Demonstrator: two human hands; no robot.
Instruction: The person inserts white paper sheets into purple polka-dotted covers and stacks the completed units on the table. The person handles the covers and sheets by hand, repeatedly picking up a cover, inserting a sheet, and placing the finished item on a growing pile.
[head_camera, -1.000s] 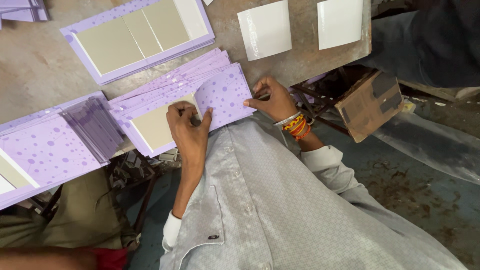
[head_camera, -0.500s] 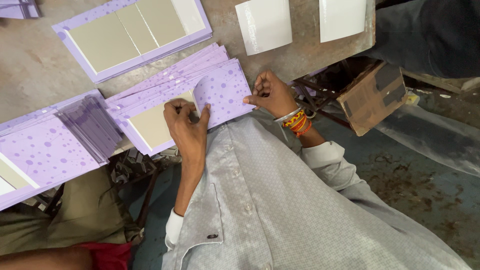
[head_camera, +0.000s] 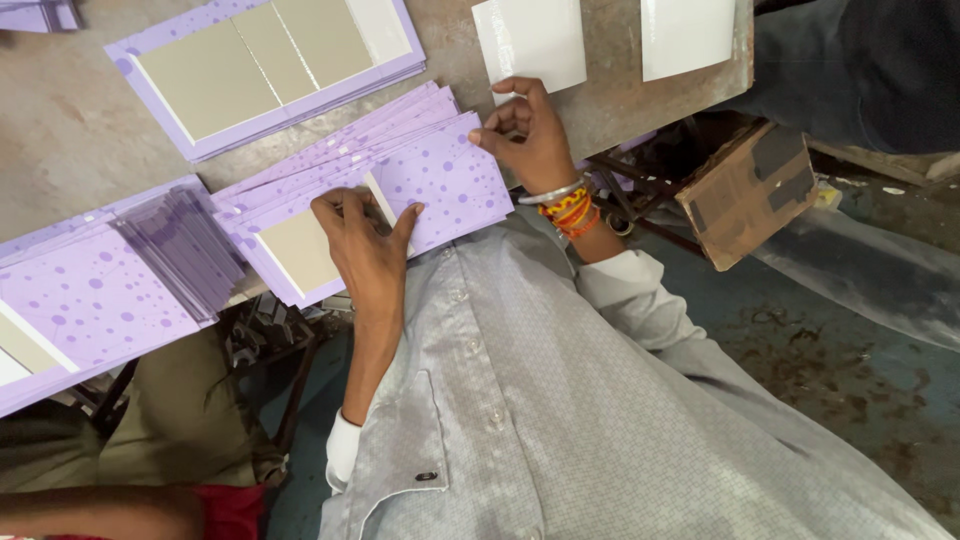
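On the grey table (head_camera: 80, 150), the left hand (head_camera: 368, 252) presses its fingers flat and apart on the top lilac dotted paper cover sheet (head_camera: 445, 185), the right hand (head_camera: 530, 130) pinches its far edge, so one flap seems folded, with the fanned pile of lilac sheets (head_camera: 330, 165) beneath apparently unfolded.

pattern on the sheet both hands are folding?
Light purple with darker purple dots on the sheet, folded over a beige panel. Head view shows it best.
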